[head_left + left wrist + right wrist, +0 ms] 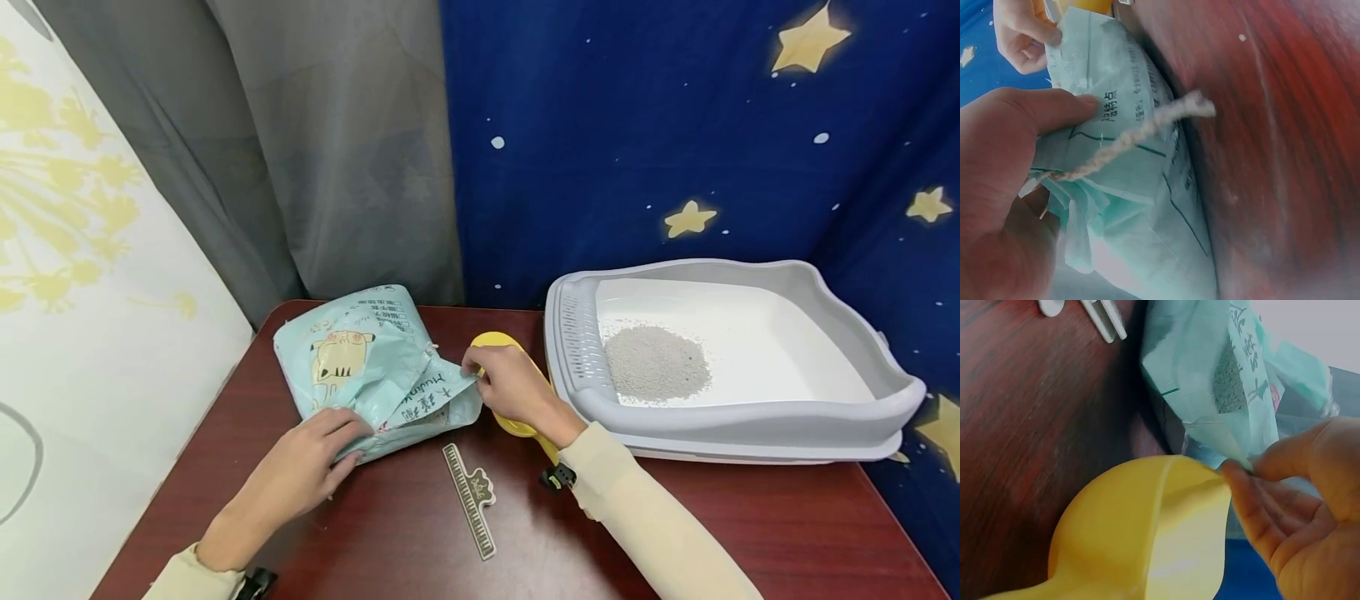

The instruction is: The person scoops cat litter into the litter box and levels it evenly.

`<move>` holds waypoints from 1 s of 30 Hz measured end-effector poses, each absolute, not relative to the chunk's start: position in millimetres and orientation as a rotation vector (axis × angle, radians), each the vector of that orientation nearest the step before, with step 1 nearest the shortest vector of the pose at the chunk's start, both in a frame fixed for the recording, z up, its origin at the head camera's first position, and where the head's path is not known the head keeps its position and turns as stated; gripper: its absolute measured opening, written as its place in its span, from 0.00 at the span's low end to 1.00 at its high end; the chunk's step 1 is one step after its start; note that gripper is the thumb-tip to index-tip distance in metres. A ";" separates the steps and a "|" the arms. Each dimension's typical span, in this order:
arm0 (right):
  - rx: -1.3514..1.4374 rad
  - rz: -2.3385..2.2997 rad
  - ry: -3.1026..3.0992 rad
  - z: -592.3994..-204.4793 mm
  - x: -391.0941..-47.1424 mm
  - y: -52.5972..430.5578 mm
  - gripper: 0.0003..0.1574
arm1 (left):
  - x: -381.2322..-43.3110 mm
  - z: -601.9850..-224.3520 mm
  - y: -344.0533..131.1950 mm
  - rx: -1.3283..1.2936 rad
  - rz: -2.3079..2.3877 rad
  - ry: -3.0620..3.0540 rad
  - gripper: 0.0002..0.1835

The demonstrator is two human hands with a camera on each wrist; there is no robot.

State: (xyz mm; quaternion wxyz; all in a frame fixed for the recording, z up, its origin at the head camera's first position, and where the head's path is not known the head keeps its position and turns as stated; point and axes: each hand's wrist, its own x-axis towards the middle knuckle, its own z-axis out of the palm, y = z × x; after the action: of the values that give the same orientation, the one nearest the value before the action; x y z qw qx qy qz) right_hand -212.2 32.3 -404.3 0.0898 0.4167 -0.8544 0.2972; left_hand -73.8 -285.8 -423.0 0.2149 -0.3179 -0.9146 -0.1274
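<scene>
A light-blue bag of cat litter lies on the table with its mouth toward the right front. Grey grains show inside the mouth in the right wrist view. My left hand grips the near left part of the bag's mouth, thumb on the outside. With thumb and forefinger my right hand pinches the right corner of the opening. Under and beside that hand sits a yellow scoop, partly hidden by it in the head view. A twisted string hangs from the bag near my left thumb.
A grey-rimmed litter box stands on the right of the table, a heap of grey litter on its white floor. A long flat sealing clip lies in front of the bag. Curtains hang behind the table.
</scene>
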 end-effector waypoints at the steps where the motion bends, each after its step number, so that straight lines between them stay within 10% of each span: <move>1: 1.292 0.862 -2.521 -405.0 -213.3 32.9 0.19 | -73.8 -423.7 -286.9 -0.880 -0.353 -2.539 0.17; 19: 1.683 0.768 -2.631 -403.8 -212.5 45.1 0.45 | -67.5 -430.1 -298.9 -0.913 -0.646 -2.597 0.25; 30: 1.710 0.641 -2.237 -410.9 -208.5 42.4 0.08 | -61.1 -435.5 -309.1 -0.927 -0.820 -2.601 0.07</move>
State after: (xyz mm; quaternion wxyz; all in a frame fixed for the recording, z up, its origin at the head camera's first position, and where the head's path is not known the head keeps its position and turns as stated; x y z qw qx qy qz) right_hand -208.5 42.4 -410.9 0.1264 0.5875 -0.7684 0.2202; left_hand -61.1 -309.1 -435.5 0.1302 -0.3191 -0.8953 -0.2823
